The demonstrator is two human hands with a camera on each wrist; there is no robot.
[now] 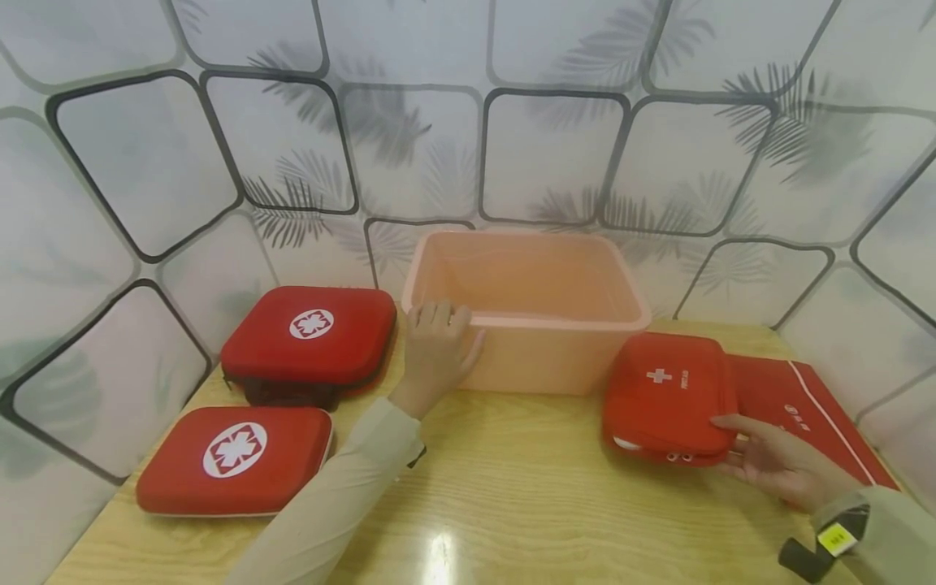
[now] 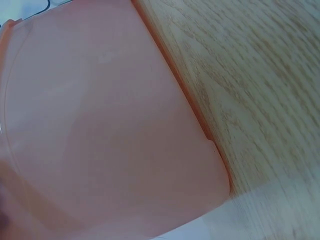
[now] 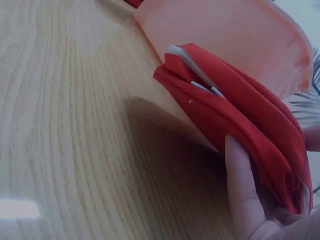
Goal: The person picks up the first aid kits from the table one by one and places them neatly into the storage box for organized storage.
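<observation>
The right hand is clamping a red pouch between thumb and fingers toward the table's right edge, beside a pink bin, while the left hand is gripping the bin's rim at its front left corner.

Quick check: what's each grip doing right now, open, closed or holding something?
Left grip: closed on the bin, at its near rim.
Right grip: holding the red pouch.
</observation>
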